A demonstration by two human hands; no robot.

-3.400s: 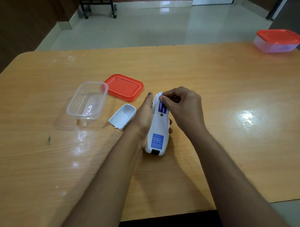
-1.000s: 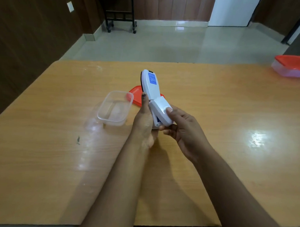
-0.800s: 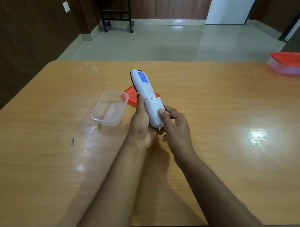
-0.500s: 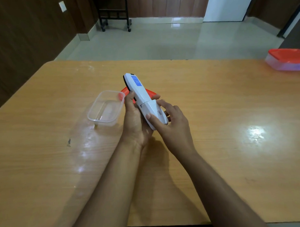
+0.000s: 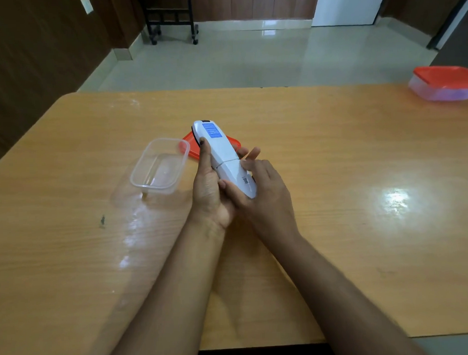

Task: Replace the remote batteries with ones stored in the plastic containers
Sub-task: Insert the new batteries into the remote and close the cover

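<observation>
Head view: your remote [image 5: 225,158], back side up, hides most of one red lid [image 5: 193,150] behind it. Your left hand [image 5: 208,190] cups the remote from beneath; your right hand [image 5: 265,193] clasps its near end. Left of the remote, one open clear container [image 5: 158,166]; far right, one lidded container [image 5: 443,83], partly cut off by the frame. No batteries visible.

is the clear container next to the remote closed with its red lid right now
No, the clear container stands open on the table, and its red lid lies flat beside it, behind the remote.
</observation>
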